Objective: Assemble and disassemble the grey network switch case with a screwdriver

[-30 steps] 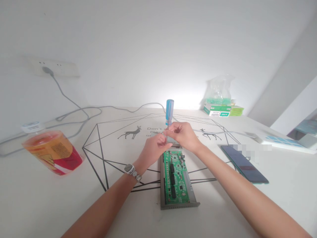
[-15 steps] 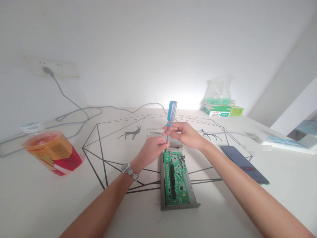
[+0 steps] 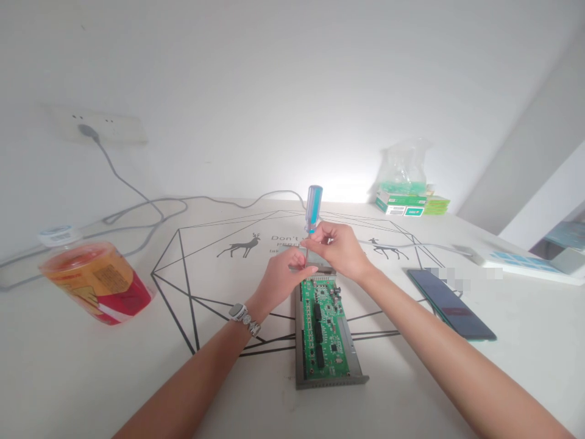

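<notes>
Pinching the blue-and-clear screwdriver (image 3: 313, 207) by thumb and fingertips, just below the handle — right hand (image 3: 342, 247), fingers closed on it, tool nearly upright. Left hand (image 3: 280, 277) has fingers curled in by the lower shaft, thumb and index close together; can't tell if they grip it. Tip hidden behind left thumb, over far end of green circuit board (image 3: 333, 332). Board sits in grey metal casing (image 3: 331, 383), lengthwise on white table (image 3: 247, 396), between the forearms. Phone (image 3: 450, 303) lies to the right, orange-red bottle (image 3: 98, 280) to the left.
</notes>
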Motion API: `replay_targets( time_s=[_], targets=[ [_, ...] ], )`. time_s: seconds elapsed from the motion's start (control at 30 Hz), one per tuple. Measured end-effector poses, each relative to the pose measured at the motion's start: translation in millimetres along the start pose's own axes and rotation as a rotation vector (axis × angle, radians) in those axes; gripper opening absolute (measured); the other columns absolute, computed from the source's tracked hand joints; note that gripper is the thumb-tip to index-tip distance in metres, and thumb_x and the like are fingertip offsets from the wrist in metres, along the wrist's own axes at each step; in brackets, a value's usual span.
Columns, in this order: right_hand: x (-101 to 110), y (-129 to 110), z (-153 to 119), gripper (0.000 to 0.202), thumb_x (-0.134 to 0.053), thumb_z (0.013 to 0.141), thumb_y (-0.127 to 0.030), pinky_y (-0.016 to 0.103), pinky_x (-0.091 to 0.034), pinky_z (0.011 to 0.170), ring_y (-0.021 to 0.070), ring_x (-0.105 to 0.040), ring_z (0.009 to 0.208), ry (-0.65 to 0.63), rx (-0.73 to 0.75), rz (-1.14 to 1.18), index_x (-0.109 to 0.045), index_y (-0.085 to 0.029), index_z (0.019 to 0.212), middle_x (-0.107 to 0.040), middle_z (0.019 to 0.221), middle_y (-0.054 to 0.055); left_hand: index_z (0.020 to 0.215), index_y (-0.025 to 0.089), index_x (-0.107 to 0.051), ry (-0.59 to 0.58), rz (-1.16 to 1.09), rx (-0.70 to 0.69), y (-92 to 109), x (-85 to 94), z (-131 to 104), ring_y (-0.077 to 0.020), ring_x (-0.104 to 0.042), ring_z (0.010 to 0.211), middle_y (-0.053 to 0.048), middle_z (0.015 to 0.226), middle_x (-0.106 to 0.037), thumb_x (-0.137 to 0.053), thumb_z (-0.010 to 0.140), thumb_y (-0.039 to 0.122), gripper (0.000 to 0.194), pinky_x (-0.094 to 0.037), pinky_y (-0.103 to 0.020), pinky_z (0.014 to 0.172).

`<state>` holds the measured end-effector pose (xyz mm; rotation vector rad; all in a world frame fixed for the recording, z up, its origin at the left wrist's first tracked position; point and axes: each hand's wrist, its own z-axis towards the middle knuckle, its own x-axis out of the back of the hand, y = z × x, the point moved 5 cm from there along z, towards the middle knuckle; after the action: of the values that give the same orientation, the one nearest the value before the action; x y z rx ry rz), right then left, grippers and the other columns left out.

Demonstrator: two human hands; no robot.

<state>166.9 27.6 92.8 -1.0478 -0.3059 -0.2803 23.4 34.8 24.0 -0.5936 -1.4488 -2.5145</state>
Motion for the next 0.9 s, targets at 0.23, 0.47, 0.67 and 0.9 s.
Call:
replay_targets(
  time_s=[0.23, 0.47, 0.67, 0.9],
  targets=[
    [-1.0, -2.5, 0.8, 0.022, -0.074, 0.079, -0.035, 0.032, -0.046, 0.069, 0.015, -0.055, 0.067, -0.061, 0.003, 0.002, -0.062, -0.022, 0.067, -0.067, 0.072, 0.0, 0.071, 0.02, -0.058, -0.068, -0.058, -0.019, -1.4, 3.0, 3.2, -0.0181, -0.064, 0.073, 0.0, 0.074, -0.068, -0.07, 0.082, 0.038, 0.024, -0.051, -0.031, 0.073],
    [2.1, -5.8, 1.0, 0.013, -0.067, 0.083, -0.029, 0.031, -0.05, 0.063, 0.014, -0.062, 0.066, -0.284, -0.094, 0.094, -0.075, -0.02, 0.078, -0.076, 0.095, 0.004, 0.076, 0.019, -0.068, -0.212, -0.054, -0.068, 7.9, 5.2, 4.1, -0.0205, -0.068, 0.081, -0.004, 0.082, -0.074, -0.061, 0.089, 0.033, 0.021, -0.053, -0.031, 0.077],
    [0.7, 0.3, 2.4, 0.013, -0.075, 0.075, -0.027, 0.034, -0.05, 0.072, 0.0175, -0.065, 0.074, -0.091, -0.02, 0.092, -0.069, -0.02, 0.066, -0.075, 0.08, 0.003, 0.085, 0.02, -0.07, -0.267, -0.077, -0.085, 10.4, 3.9, 2.0, -0.0224, -0.073, 0.092, -0.005, 0.09, -0.077, -0.055, 0.093, 0.032, 0.021, -0.056, -0.033, 0.084],
    [-3.3, 0.4, -0.3, 0.02, -0.074, 0.077, -0.029, 0.031, -0.045, 0.064, 0.0129, -0.054, 0.061, 0.021, -0.02, 0.049, -0.062, -0.021, 0.063, -0.064, 0.064, -0.001, 0.08, 0.019, -0.06, -0.12, -0.051, -0.06, 4.2, 2.6, 2.3, -0.0195, -0.068, 0.081, -0.002, 0.083, -0.071, -0.067, 0.086, 0.034, 0.017, -0.053, -0.031, 0.078]
  ],
)
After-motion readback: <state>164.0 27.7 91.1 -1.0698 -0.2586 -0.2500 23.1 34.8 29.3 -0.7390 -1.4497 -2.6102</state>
